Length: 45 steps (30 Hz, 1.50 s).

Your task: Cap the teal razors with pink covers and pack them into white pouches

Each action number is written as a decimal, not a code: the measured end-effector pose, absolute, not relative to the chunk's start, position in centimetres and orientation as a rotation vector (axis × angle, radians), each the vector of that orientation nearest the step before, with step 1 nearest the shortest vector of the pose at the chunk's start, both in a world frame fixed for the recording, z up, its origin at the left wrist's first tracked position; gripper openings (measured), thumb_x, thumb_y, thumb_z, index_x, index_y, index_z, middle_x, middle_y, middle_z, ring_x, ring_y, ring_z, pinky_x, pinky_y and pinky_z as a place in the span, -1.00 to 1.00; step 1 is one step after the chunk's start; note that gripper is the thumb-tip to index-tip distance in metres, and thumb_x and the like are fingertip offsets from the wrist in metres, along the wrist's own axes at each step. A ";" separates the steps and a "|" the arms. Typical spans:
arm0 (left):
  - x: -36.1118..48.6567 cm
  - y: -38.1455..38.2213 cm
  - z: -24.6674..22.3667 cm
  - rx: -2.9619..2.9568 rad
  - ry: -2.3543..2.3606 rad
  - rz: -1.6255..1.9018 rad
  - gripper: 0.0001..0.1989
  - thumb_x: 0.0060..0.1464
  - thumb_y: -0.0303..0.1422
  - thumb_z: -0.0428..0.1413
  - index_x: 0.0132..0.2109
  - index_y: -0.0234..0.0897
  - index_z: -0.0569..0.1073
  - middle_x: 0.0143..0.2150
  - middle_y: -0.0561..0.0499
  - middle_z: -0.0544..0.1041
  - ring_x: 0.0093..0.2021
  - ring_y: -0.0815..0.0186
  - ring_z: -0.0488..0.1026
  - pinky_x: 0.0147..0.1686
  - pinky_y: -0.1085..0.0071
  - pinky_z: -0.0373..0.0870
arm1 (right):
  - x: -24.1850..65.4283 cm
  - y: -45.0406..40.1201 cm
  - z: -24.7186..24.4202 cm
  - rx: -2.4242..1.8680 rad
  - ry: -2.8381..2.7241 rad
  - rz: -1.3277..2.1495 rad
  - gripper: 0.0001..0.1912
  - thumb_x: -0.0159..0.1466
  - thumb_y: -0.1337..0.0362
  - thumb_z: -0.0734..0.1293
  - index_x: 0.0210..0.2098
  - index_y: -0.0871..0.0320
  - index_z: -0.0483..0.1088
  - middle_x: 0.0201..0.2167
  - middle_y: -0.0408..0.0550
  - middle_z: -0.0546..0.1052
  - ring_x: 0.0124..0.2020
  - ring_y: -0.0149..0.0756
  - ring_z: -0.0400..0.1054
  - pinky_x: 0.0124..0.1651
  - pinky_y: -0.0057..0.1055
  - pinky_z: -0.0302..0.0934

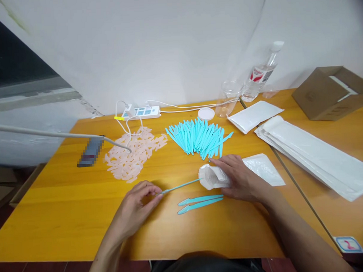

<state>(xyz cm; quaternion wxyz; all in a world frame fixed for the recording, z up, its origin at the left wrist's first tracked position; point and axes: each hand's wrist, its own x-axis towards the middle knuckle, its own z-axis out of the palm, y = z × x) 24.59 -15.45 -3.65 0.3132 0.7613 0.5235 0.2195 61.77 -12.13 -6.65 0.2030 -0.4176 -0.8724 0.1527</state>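
Observation:
My left hand (pixel 135 209) pinches the near end of a thin teal plastic tool (pixel 181 186), whose far end points into the mouth of a small white pouch (pixel 212 177). My right hand (pixel 241 177) grips that pouch, holding its opening toward the tool. Two more teal tools (pixel 199 203) lie side by side on the wooden table (pixel 68 211) just in front of the pouch. A flat white pouch (pixel 264 169) lies under or beside my right wrist.
A heap of teal tools (pixel 199 137) and a heap of pale pink caps (pixel 134 153) lie mid-table. Behind are a power strip (pixel 141 112), a white lid (pixel 206 113), a clear cup (pixel 228 98) and a bottle (pixel 261 73). Stacked white pouches (pixel 313 155) and a cardboard box (pixel 331 92) sit at right.

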 end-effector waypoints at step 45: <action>37.3 -14.4 -5.2 2.337 1.105 0.706 -0.81 0.33 -0.35 0.06 -0.05 -0.22 0.57 -0.16 -0.07 0.60 -0.18 0.24 0.52 -0.12 0.29 0.41 | 60.6 -12.3 -7.0 -1.119 -2.477 0.452 -0.11 0.07 0.35 0.41 0.36 0.11 0.07 0.08 0.17 0.44 0.06 0.08 0.30 0.11 0.05 0.13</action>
